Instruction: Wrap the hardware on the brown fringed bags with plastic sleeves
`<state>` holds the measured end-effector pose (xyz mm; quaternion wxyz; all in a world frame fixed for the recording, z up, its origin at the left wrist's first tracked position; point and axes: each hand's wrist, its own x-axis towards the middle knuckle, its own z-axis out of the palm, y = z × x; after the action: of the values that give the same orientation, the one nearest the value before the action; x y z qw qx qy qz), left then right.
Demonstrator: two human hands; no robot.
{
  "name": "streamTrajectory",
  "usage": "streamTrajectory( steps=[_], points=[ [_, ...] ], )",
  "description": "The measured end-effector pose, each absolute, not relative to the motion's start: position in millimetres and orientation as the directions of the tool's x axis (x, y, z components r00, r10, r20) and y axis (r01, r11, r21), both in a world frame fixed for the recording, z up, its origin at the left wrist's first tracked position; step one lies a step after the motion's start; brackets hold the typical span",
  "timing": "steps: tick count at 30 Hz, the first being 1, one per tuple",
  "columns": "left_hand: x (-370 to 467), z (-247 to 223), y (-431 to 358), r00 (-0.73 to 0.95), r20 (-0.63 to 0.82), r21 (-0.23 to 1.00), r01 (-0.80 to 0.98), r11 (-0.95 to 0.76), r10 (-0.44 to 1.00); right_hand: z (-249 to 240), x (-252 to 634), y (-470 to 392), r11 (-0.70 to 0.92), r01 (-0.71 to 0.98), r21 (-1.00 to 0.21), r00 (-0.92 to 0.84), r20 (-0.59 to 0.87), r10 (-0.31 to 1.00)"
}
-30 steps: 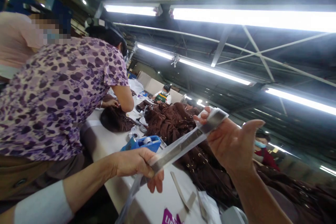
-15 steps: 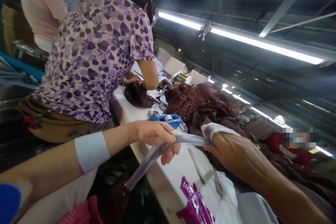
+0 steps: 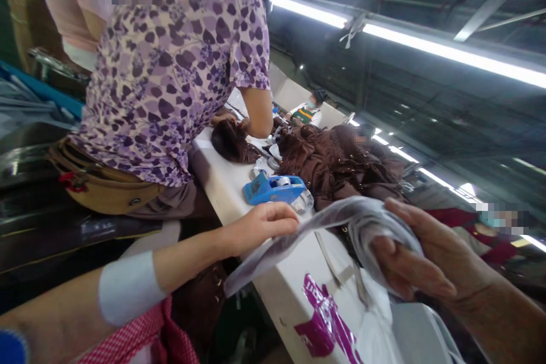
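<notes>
My left hand [image 3: 267, 227] has its fingers curled at a translucent whitish strip [image 3: 318, 217], above the edge of a white table. Several loops of that strip are wound around the fingers of my right hand [image 3: 439, 261], which holds the coil at the right. From my left hand the strip slopes down to the lower left. Its lower end meets a dark brown item [image 3: 200, 301] with small gold-coloured metal parts, hanging beside the table; whether they are joined there I cannot tell.
A blue tape dispenser [image 3: 273, 189] stands on the white table [image 3: 267, 296] beyond my left hand. Brown bags [image 3: 336, 162] are heaped behind it. Purple plastic packaging [image 3: 324, 324] lies at the near edge. A co-worker in a patterned shirt [image 3: 174, 68] leans over the table at the left.
My right hand has turned over and come nearer, and the looped coil around its fingers now shows. The stretch of strip between my hands is longer and arched. The view has shifted slightly.
</notes>
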<state>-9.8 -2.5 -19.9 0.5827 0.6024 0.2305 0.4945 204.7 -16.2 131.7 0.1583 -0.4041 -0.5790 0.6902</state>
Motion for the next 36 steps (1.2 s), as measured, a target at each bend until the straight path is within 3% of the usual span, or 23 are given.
streamTrajectory(
  steps=[2,4,6,8,11,15,24,31,36],
  points=[
    [-18,-48,-22,0.111,0.288,0.948,-0.171,-0.268,0.951,134,197,-14,-0.274,0.095,-0.957,-0.628,-0.271,0.729],
    [-20,-82,-42,0.086,0.259,0.964,0.038,-0.263,0.962,136,188,-13,-0.233,0.01,-0.972,-0.62,-0.189,0.762],
    [-11,-119,-58,-0.047,0.208,0.957,0.215,-0.194,0.977,134,180,-15,-0.198,-0.014,-0.98,-0.609,-0.149,0.779],
    [7,-152,-66,-0.136,0.167,0.963,0.234,-0.132,0.977,129,173,-17,-0.207,0.012,-0.978,-0.614,-0.17,0.77],
    [35,-185,-62,-0.227,0.146,0.985,0.12,-0.121,0.963,119,166,-22,-0.235,0.042,-0.971,-0.625,-0.209,0.752],
    [56,-200,-40,-0.197,0.098,0.995,0.017,-0.097,0.975,116,164,-27,-0.232,-0.009,-0.973,-0.594,-0.181,0.784],
    [5,-194,-10,0.167,0.05,0.989,-0.143,-0.026,0.985,119,208,-14,-0.282,-0.286,-0.916,-0.472,-0.122,0.873],
    [-4,-169,-6,-0.079,0.252,0.966,0.077,-0.246,0.965,141,216,-10,-0.269,-0.404,-0.874,-0.318,-0.142,0.937],
    [0,-167,-16,-0.224,0.339,0.937,0.166,-0.308,0.913,146,214,-15,-0.256,-0.378,-0.89,-0.181,-0.2,0.963]
  ],
)
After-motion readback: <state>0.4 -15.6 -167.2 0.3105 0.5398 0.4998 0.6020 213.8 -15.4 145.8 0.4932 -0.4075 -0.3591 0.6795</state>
